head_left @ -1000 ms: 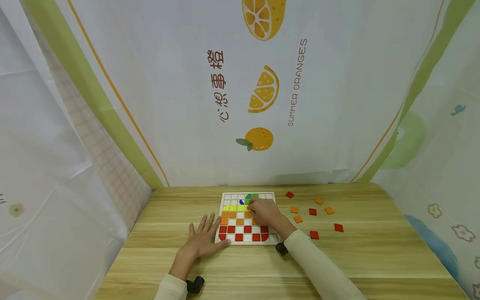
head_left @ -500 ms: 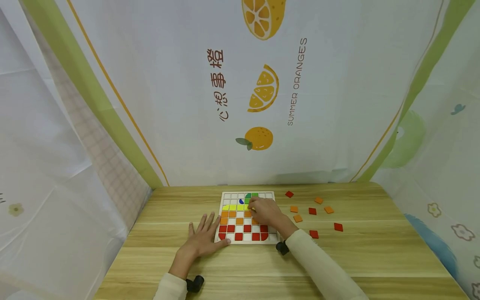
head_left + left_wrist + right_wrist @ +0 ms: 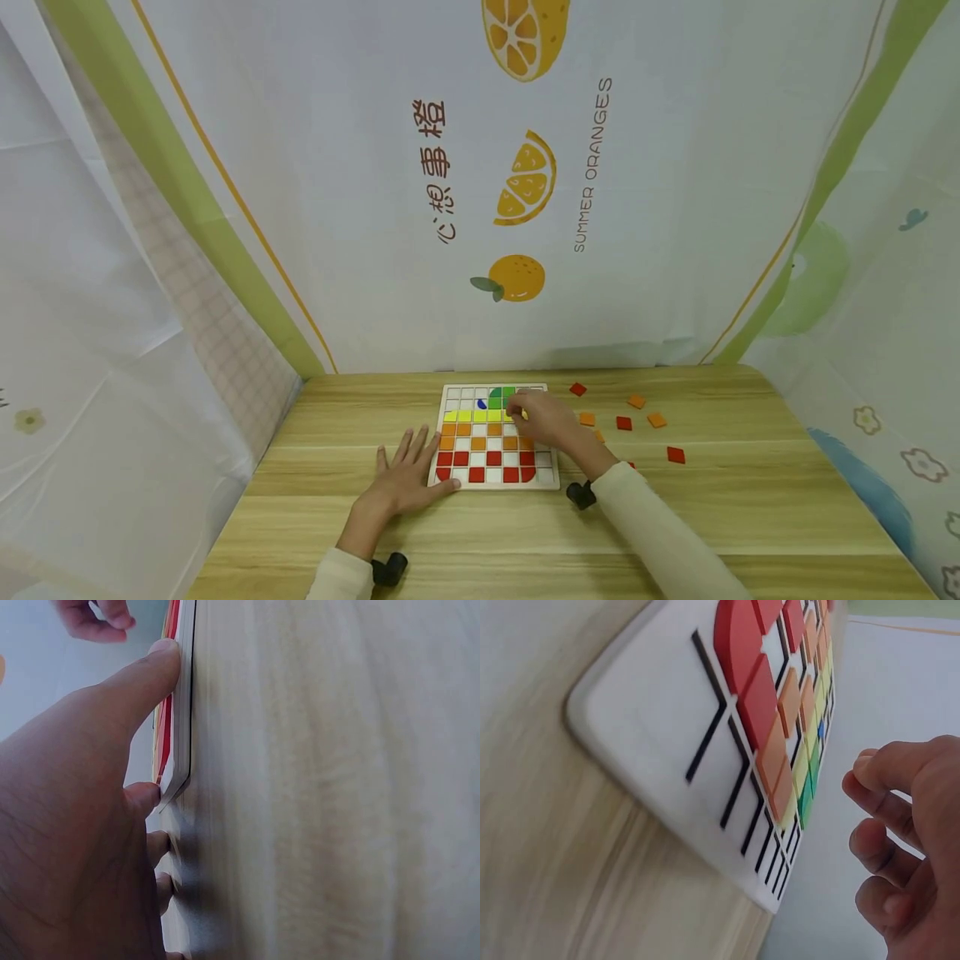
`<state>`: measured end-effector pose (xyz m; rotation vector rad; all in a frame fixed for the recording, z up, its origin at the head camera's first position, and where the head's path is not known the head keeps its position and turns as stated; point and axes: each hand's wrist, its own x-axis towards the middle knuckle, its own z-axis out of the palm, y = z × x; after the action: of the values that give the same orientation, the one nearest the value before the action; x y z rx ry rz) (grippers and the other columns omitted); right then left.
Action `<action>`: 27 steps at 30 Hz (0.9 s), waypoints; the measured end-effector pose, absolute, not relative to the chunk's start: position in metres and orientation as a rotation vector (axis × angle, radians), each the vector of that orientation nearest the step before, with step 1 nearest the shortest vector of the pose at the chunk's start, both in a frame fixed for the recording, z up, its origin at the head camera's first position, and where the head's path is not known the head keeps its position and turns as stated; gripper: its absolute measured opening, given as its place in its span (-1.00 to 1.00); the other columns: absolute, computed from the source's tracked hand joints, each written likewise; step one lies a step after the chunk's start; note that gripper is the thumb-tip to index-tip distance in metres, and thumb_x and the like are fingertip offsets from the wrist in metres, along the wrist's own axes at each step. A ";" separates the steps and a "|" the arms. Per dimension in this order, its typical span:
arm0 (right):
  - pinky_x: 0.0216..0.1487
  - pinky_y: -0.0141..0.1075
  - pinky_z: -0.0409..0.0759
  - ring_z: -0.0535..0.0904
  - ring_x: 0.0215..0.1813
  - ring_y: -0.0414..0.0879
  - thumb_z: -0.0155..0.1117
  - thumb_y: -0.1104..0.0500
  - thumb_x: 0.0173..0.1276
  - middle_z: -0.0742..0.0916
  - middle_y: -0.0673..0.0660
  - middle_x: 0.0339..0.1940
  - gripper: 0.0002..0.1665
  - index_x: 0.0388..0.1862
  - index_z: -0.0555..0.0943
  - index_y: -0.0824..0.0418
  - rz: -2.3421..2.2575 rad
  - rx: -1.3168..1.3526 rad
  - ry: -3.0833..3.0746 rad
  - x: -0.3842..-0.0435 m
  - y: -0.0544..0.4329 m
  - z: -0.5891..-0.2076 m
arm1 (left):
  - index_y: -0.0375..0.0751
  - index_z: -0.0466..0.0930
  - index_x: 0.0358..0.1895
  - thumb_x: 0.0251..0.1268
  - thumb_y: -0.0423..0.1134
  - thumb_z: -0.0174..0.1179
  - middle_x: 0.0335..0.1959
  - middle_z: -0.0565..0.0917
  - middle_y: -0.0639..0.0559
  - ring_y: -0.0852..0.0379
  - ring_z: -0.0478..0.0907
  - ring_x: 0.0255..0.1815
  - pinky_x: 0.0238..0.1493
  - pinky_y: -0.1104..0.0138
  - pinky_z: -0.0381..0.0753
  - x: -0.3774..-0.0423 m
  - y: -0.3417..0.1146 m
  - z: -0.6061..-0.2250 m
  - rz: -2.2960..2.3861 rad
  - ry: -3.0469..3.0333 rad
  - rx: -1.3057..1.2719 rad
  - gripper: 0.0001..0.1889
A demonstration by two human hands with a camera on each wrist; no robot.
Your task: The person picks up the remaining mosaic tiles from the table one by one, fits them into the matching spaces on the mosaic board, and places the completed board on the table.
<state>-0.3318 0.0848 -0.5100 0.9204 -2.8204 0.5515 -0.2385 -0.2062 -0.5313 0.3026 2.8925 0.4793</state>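
A white square grid board lies on the table with coloured tiles in its cells: red at the near rows, orange above, then a yellow row, green tiles and one blue piece. My left hand rests at the board's left side, fingers spread on the table. In the left wrist view its thumb touches the board's edge. Over the right part of the board hovers my right hand; in the right wrist view its fingers are loosely curled, thumb and index tips close, with no tile visible between them.
Loose tiles lie right of the board, among them a red tile, an orange tile and another red tile. My right forearm partly covers some. A printed cloth hangs behind the table.
My right hand has shifted right and away from the yellow row, uncovering more yellow and orange tiles. My left hand has stayed in place.
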 end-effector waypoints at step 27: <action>-0.42 -0.45 0.50 0.69 -0.33 -0.18 0.54 0.24 0.33 0.76 -0.11 -0.27 -0.90 -0.25 0.79 0.06 0.452 0.832 -2.676 -0.300 0.167 -0.514 | -0.04 0.01 0.77 0.40 0.52 0.09 0.81 -0.05 -0.14 -0.29 -0.20 0.82 0.59 -0.53 -0.35 -0.237 -0.206 -0.533 0.488 2.895 0.297 0.07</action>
<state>-0.2999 0.1669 -0.5139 0.8323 -2.6764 0.4517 -0.2374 -0.2060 -0.5332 0.2973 2.8951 0.4880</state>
